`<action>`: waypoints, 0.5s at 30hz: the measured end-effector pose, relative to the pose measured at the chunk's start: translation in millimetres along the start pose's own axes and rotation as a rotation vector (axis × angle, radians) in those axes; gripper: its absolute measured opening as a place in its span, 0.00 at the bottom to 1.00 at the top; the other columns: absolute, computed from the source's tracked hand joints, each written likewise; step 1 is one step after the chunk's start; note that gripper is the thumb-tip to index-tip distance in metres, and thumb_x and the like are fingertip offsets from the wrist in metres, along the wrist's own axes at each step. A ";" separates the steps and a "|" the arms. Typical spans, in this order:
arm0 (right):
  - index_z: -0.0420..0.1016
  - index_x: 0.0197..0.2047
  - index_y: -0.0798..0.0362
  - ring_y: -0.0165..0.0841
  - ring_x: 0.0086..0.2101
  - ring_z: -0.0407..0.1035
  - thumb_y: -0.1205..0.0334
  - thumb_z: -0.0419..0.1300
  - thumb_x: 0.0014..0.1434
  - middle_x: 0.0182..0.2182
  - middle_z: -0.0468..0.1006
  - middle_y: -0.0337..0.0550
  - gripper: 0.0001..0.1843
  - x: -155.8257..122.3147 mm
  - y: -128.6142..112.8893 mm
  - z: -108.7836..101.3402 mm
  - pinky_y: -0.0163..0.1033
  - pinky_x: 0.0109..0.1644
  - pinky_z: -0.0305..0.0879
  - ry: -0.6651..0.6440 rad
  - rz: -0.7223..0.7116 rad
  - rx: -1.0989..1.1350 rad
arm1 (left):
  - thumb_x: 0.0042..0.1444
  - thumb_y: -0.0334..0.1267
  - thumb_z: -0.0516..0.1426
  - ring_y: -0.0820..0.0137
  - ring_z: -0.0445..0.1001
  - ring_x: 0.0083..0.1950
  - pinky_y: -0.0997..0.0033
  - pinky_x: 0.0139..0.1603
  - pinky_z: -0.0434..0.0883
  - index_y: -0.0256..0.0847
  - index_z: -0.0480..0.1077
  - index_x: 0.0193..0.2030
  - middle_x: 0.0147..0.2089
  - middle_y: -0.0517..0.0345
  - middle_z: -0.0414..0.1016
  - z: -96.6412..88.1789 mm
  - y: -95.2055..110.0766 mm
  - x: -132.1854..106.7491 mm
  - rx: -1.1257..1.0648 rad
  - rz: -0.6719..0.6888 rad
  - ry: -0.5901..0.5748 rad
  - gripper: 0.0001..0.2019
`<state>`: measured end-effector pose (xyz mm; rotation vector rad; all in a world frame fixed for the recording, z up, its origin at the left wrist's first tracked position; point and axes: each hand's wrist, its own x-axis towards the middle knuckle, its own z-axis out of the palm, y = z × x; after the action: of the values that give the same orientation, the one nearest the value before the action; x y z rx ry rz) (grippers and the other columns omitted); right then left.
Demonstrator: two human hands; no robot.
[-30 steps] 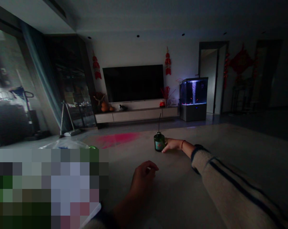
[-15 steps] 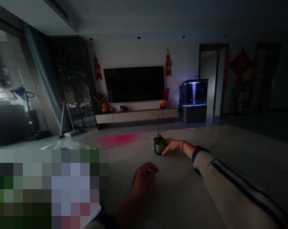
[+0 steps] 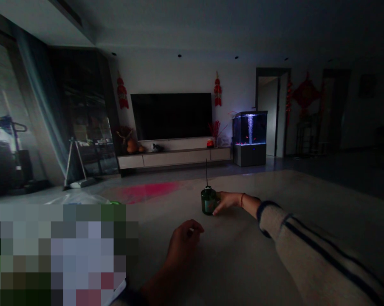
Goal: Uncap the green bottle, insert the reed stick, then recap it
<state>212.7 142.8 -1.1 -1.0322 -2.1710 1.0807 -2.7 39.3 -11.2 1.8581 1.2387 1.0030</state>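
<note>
A dark green glass reed diffuser bottle [image 3: 208, 201] stands upright on the stone-topped table [image 3: 243, 255]. It has a pale label and one thin dark stick [image 3: 206, 173] rising from its neck. My right hand [image 3: 228, 201] reaches in from the right and is closed around the bottle's right side, thumb in front, with the other fingers partly hidden behind. My left hand [image 3: 186, 238] rests low over the table, nearer to me and left of the bottle. Its fingers curl loosely toward the thumb, and nothing shows in them.
Clear plastic wrapping [image 3: 77, 198] lies at the table's left, above a pixelated area that hides what is there. A pink-red patch [image 3: 150, 191] shows near the table's far edge. Beyond stand a television [image 3: 173, 115], a low cabinet [image 3: 176, 159] and a lit aquarium [image 3: 251, 129].
The whole view has shifted slightly, so the room, bottle and hands sit a little further left and lower. My right hand stays on the bottle; my left hand remains curled.
</note>
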 end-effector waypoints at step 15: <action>0.67 0.26 0.56 0.28 0.27 0.64 0.66 0.59 0.42 0.24 0.71 0.39 0.05 -60.6 -14.6 -52.0 0.35 0.35 0.60 0.307 0.260 -0.239 | 0.46 0.35 0.46 0.74 0.62 0.24 0.77 0.24 0.56 0.39 0.64 0.27 0.20 0.64 0.61 -1.2 11.3 -3.3 0.038 0.016 0.000 0.07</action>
<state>278.8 111.3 34.0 -1.5141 -1.9851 0.7177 0.1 32.8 -1.7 1.9000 1.2527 0.9942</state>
